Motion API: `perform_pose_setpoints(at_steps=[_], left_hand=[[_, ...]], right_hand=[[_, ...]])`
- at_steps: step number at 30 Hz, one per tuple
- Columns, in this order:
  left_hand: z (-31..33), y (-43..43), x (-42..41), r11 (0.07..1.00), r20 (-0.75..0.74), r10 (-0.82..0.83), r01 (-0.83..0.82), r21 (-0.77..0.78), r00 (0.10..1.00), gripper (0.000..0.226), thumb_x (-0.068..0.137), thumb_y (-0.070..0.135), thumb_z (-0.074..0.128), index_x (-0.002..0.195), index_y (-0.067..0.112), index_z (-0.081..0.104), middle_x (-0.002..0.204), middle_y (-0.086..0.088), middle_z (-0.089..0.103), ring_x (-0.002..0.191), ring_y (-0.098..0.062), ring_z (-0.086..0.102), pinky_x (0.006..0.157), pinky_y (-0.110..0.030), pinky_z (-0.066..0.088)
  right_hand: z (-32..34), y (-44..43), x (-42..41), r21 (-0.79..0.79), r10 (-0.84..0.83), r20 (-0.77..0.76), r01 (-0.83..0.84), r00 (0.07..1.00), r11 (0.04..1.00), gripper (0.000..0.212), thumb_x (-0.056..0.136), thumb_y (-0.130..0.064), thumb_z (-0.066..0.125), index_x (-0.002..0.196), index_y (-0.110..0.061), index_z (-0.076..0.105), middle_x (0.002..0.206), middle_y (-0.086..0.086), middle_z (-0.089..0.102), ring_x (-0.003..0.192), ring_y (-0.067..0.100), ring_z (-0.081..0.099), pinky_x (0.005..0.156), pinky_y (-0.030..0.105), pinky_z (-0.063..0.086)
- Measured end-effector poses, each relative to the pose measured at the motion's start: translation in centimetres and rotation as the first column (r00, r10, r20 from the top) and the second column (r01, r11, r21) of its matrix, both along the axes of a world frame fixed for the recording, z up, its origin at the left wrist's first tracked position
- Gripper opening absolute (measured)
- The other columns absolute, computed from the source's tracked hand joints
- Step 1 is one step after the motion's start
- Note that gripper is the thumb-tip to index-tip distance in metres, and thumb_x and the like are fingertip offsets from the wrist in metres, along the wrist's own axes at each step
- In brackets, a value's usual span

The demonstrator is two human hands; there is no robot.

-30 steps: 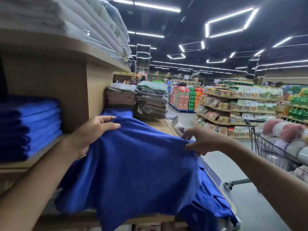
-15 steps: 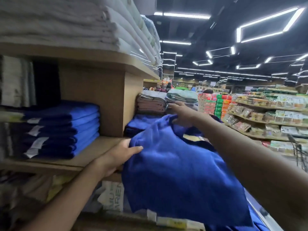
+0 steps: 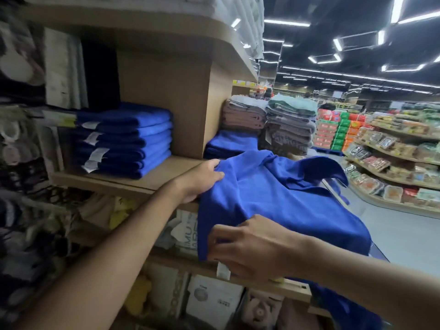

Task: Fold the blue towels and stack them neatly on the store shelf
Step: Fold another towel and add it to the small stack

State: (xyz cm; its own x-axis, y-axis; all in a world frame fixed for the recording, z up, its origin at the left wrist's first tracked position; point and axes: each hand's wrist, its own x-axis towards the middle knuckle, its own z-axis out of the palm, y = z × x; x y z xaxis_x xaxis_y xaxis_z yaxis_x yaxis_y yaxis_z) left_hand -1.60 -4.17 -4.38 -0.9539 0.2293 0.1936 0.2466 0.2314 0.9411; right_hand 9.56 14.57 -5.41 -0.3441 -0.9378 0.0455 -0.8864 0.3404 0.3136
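A loose blue towel lies half folded over the front edge of the wooden shelf, its far corner flipped up. My left hand grips the towel's left edge at the shelf edge. My right hand pinches the towel's near lower edge, fingers curled into the cloth. A neat stack of several folded blue towels with white tags sits further left on the same shelf. Another small folded blue pile lies behind the divider.
A wooden divider separates the shelf bays. Brown and grey folded towels are stacked at the far end. White towels fill the shelf above. Boxed goods sit below. An aisle with food shelves runs on the right.
My right hand came back from the towel's far corner to its near lower edge. The left hand stayed on the left edge. The view turned left toward the shelf.
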Motion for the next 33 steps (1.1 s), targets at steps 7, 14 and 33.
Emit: perform_pose_setpoints(at_steps=[7,14,33], left_hand=[[0.4,-0.4,0.9,0.998,-0.01,0.055,-0.055,-0.016,0.998,0.025,0.098,0.0,0.046,0.118,0.001,0.06,0.115,-0.016,0.071,0.096,-0.016,0.066,0.085,-0.032,0.053],[0.0,-0.3,-0.1,0.992,0.052,0.116,-0.119,0.045,0.992,0.025,0.088,0.004,0.057,0.112,0.002,0.061,0.098,-0.014,0.068,0.085,-0.018,0.063,0.076,-0.035,0.051],[3.2,4.6,-8.3,0.967,0.466,0.13,-0.216,0.136,0.875,0.02,0.093,0.027,0.064,0.097,0.009,0.058,0.077,-0.004,0.055,0.054,-0.014,0.055,0.052,-0.023,0.046]], right_hand=[[-2.0,-6.3,-0.2,0.152,-0.16,-0.211,0.194,0.964,0.969,0.035,0.103,-0.032,0.044,0.134,-0.024,0.055,0.13,0.008,0.059,0.09,0.032,0.068,0.059,0.034,0.036],[1.2,-3.4,1.2,-0.3,-0.042,0.117,0.076,0.992,0.951,0.021,0.084,-0.015,0.051,0.104,-0.021,0.056,0.093,-0.005,0.048,0.078,0.022,0.049,0.062,0.043,0.048],[2.0,7.3,-4.1,-0.622,0.129,0.782,0.747,0.61,0.236,0.034,0.097,-0.024,0.068,0.072,-0.012,0.049,0.068,0.001,0.04,0.062,0.012,0.038,0.056,0.022,0.031]])
